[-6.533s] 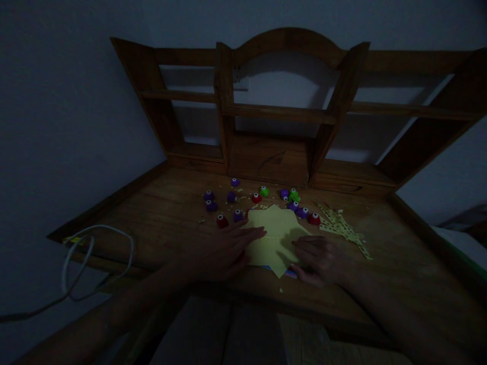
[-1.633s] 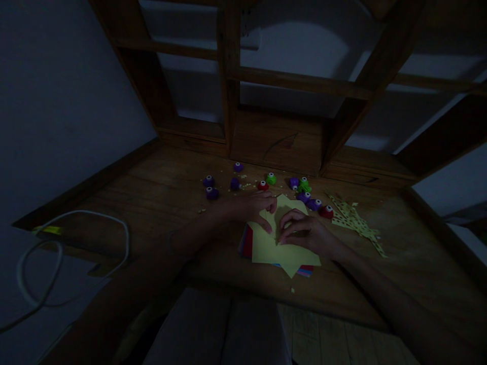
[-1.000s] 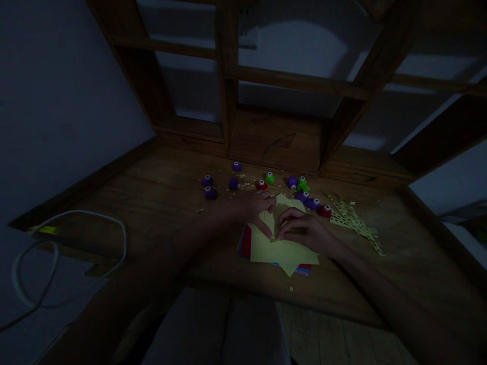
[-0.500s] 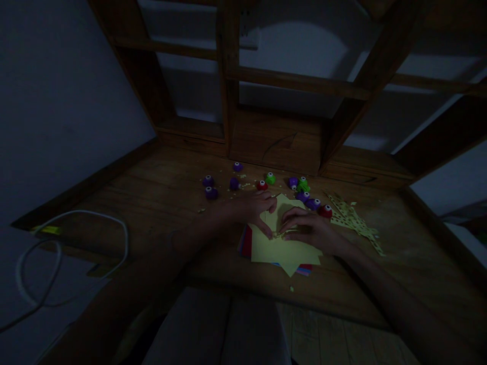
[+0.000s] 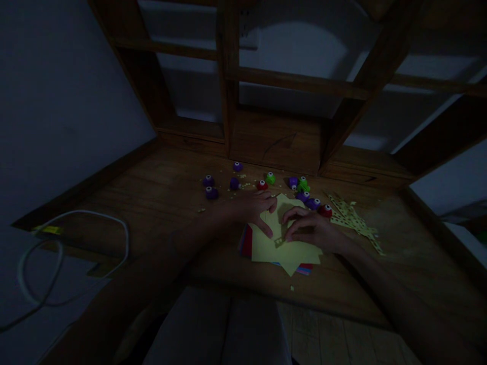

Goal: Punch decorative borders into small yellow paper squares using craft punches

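A pale yellow paper sheet [image 5: 292, 253] lies on a stack of coloured paper [image 5: 247, 243] near the table's front edge. My left hand [image 5: 255, 207] rests on its left part, thumb stretched over the sheet and held apart from the curled fingers; it holds nothing. My right hand [image 5: 310, 229] is on the sheet's right side, thumb and fingertips brought together low over the paper. Whatever may be between them is too small to make out. Just between the two hands lies a cluster of small yellow paper bits [image 5: 278, 242].
Purple, green and red craft punches lie behind the hands, among them a green punch [image 5: 270, 178] and a red punch [image 5: 262, 185]. Punched yellow strips [image 5: 353, 218] are heaped at right. Paper bits are scattered around. A white cable [image 5: 124, 228] loops at left; wooden shelves [image 5: 281, 137] stand behind.
My right fingertips have drawn slightly right and off the small paper bits, which now show more fully on the sheet. My left hand has hardly moved.
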Tool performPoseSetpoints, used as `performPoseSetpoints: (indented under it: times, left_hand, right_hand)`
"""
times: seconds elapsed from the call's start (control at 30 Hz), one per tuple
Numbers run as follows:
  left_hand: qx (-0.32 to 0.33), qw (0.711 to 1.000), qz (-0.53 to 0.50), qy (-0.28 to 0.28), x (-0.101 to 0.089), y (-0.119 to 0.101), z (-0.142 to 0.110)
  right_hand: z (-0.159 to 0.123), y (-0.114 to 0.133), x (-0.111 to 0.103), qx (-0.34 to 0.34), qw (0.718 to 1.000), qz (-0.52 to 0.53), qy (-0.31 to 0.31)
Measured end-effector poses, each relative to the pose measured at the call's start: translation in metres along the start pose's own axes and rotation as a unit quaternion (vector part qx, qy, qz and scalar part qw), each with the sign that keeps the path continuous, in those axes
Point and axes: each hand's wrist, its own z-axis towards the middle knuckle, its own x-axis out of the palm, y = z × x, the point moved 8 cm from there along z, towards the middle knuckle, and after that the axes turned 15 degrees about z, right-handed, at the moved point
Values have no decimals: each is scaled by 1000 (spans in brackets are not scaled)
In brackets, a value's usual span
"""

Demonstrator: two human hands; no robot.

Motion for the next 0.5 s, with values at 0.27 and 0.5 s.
performPoseSetpoints:
  times: [0.27,0.5]
  left_hand:
    - [6,1000,8,-8,-1,-1,0]
    - [0,1000,-1,-5,2,1,0]
  right_hand:
    - [0,0,-1,4,1000,9,-5]
    - [-2,-3,-3,10,1000,13,20]
